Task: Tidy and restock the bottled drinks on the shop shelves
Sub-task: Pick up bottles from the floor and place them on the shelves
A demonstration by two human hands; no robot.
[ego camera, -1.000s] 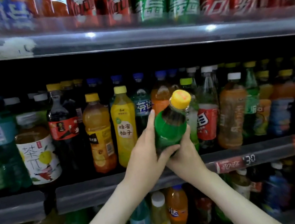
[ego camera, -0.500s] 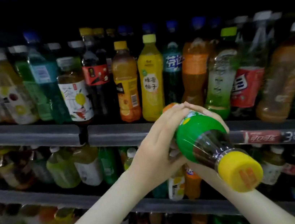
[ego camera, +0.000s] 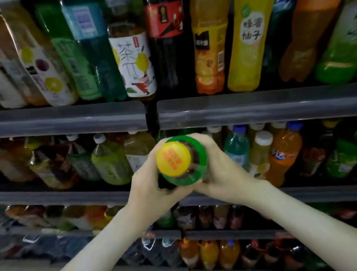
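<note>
The green-labelled bottle (ego camera: 198, 174) sits between both hands. The left hand (ego camera: 152, 193) curls around its left side; the right hand (ego camera: 222, 175) curls around its right side. Its long axis runs toward the camera, yellow cap (ego camera: 173, 159) nearest, base pointing away toward the shelves.

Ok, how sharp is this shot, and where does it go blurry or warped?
Head view: the yellow cap and green bottle, gripped by the left hand and right hand, are fairly sharp. The bottom-left bottles smear into blur. The wide-angle lens fans the top-shelf bottles outward. The lighting is dim and the shelf recesses are dark.
</note>
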